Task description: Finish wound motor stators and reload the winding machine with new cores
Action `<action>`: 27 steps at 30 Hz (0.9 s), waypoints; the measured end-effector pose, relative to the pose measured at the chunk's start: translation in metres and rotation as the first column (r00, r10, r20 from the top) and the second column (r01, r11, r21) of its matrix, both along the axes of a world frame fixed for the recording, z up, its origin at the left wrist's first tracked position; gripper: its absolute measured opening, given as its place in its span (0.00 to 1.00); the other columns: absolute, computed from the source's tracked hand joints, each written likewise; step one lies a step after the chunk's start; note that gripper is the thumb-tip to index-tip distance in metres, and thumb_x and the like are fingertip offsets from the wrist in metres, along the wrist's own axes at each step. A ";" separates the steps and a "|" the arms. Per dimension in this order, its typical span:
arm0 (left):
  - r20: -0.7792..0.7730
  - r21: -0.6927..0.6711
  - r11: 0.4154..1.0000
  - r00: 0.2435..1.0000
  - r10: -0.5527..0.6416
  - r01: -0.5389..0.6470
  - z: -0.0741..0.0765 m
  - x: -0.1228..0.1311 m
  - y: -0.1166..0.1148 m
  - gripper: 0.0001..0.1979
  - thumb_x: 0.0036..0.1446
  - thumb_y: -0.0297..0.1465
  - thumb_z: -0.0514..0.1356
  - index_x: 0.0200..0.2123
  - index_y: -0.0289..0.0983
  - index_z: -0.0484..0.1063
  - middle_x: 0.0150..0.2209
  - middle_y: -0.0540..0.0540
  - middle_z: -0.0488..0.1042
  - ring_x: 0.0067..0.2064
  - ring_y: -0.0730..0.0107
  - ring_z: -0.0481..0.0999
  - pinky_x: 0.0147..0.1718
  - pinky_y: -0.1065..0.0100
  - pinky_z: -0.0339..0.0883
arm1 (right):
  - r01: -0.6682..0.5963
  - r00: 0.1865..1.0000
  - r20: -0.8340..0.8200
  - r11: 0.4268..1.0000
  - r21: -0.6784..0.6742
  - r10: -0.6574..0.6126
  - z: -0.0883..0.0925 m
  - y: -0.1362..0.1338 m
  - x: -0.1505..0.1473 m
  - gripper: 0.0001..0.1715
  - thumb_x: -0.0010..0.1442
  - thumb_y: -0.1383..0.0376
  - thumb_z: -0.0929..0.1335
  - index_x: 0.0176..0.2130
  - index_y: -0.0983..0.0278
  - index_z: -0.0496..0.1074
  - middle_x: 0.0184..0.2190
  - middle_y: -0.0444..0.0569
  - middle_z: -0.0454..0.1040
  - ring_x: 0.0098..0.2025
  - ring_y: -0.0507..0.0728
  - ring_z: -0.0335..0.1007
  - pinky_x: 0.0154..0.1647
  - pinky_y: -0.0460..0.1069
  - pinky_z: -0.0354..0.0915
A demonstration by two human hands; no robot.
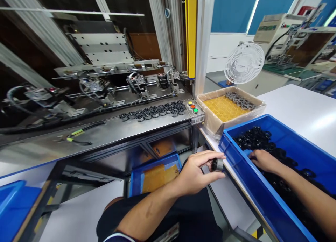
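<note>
Between the thumb and fingers of my left hand (196, 172) is a small round metal ring with a black part inside (217, 164), held just left of the blue bin's edge. My right hand (265, 161) reaches down into the blue bin (246, 179), among many loose black plastic parts (254, 139). Its fingertips are partly hidden, so what they grip, if anything, does not show. Rows of similar black-and-metal round parts (154, 111) stand on the machine's steel ledge.
A plastic-lined carton (220, 125) holds round parts on a yellow layer. Green-handled pliers (78, 133) lie on the ledge, left of a button box (196, 119). A white fan (244, 63) stands behind the carton. Below the ledge is another blue bin (135, 180).
</note>
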State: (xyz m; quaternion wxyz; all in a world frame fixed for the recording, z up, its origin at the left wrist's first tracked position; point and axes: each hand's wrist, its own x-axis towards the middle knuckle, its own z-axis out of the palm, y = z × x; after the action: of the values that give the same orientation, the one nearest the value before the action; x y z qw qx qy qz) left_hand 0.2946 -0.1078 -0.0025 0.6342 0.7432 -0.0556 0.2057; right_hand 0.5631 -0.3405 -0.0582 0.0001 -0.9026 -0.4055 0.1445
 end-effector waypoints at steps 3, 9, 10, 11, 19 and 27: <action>-0.019 -0.117 0.993 1.000 -0.021 0.019 0.000 0.000 0.002 0.23 0.55 0.34 0.69 0.54 0.36 0.76 0.52 0.37 0.78 0.42 0.66 0.78 0.42 0.68 0.72 | 0.062 0.983 0.164 0.988 0.138 -0.084 0.030 0.006 -0.013 0.08 0.57 0.72 0.68 0.36 0.65 0.77 0.34 0.54 0.80 0.37 0.60 0.78 0.40 0.52 0.72; -0.040 -0.470 0.870 0.981 -0.189 0.148 -0.004 0.006 -0.010 0.26 0.50 0.30 0.72 0.54 0.36 0.75 0.51 0.38 0.79 0.40 0.72 0.79 0.44 0.70 0.75 | -0.355 0.931 0.337 0.558 0.750 0.139 0.091 0.028 -0.125 0.10 0.61 0.72 0.69 0.44 0.63 0.73 0.40 0.51 0.76 0.43 0.56 0.75 0.46 0.51 0.71; -0.057 -0.521 0.838 0.973 -0.222 0.161 -0.004 0.007 -0.014 0.27 0.47 0.29 0.74 0.53 0.36 0.76 0.51 0.39 0.80 0.40 0.72 0.80 0.45 0.70 0.75 | -0.393 0.919 0.350 0.482 0.783 0.180 0.095 0.031 -0.142 0.14 0.60 0.76 0.69 0.45 0.63 0.72 0.40 0.51 0.75 0.43 0.55 0.75 0.45 0.50 0.71; -0.076 -0.557 0.814 0.966 -0.249 0.166 -0.004 0.008 -0.018 0.28 0.44 0.28 0.75 0.52 0.35 0.77 0.50 0.39 0.80 0.39 0.72 0.80 0.45 0.69 0.75 | -0.415 0.910 0.356 0.442 0.796 0.212 0.097 0.034 -0.155 0.17 0.59 0.78 0.69 0.46 0.64 0.72 0.40 0.51 0.75 0.43 0.55 0.74 0.43 0.49 0.71; -0.083 -0.539 0.830 0.971 -0.226 0.147 -0.007 0.010 -0.035 0.34 0.38 0.31 0.78 0.51 0.32 0.77 0.41 0.41 0.82 0.39 0.65 0.82 0.46 0.63 0.77 | -0.469 0.879 0.375 0.391 0.792 0.296 0.098 0.032 -0.165 0.25 0.56 0.82 0.68 0.50 0.66 0.71 0.41 0.54 0.74 0.43 0.57 0.73 0.41 0.52 0.73; -0.101 -0.521 0.845 0.974 -0.202 0.121 -0.007 0.009 -0.030 0.32 0.38 0.33 0.78 0.49 0.31 0.77 0.42 0.39 0.82 0.41 0.62 0.83 0.48 0.61 0.77 | -0.613 0.789 0.507 0.396 0.684 0.346 0.092 0.030 -0.159 0.35 0.55 0.81 0.69 0.61 0.66 0.66 0.47 0.59 0.72 0.50 0.62 0.71 0.48 0.58 0.73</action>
State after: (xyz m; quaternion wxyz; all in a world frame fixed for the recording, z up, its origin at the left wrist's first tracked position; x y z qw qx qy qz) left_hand 0.3031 -0.1376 -0.0091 0.8261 0.5540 -0.0129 0.1018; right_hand 0.4043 -0.3105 0.0334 0.3206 -0.6453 -0.6641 -0.1993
